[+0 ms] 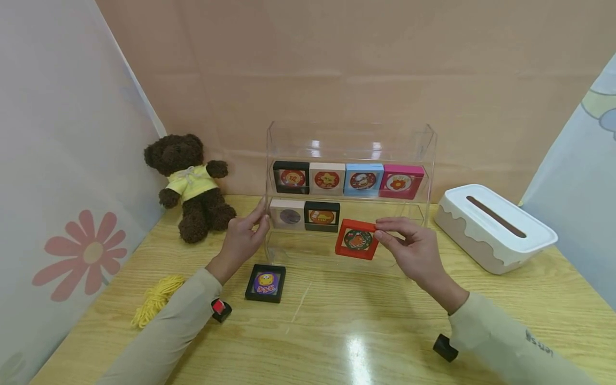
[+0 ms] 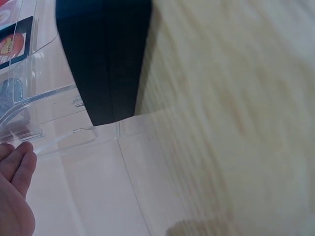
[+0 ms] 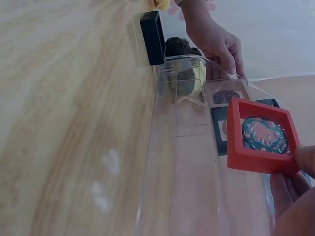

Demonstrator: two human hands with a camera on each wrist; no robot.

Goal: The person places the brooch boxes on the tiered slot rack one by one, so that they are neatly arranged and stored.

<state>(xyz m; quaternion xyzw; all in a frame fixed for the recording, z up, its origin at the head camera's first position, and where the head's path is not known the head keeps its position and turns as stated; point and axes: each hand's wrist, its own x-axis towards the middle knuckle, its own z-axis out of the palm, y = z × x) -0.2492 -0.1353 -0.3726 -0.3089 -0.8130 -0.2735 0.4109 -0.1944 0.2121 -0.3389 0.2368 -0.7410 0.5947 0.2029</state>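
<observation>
My right hand (image 1: 420,255) pinches a red square frame (image 1: 357,239) by its right edge, between thumb and fingers. Inside the frame is a round dark-green picture badge. It is held tilted in front of the lower tier of a clear display rack (image 1: 351,138). My left hand (image 1: 243,235) touches the rack's left side wall with extended fingertips. On the lower tier stand a pale frame (image 1: 287,214) and a black frame (image 1: 322,216). The upper tier holds black (image 1: 291,178), beige (image 1: 327,179), blue (image 1: 363,180) and magenta (image 1: 402,182) frames.
A black frame with a purple badge (image 1: 266,284) lies on the table before the rack's left end. Yellow yarn (image 1: 158,300) is at the left. A brown teddy bear (image 1: 190,184) sits behind it; a white lidded tissue box (image 1: 495,227) stands right.
</observation>
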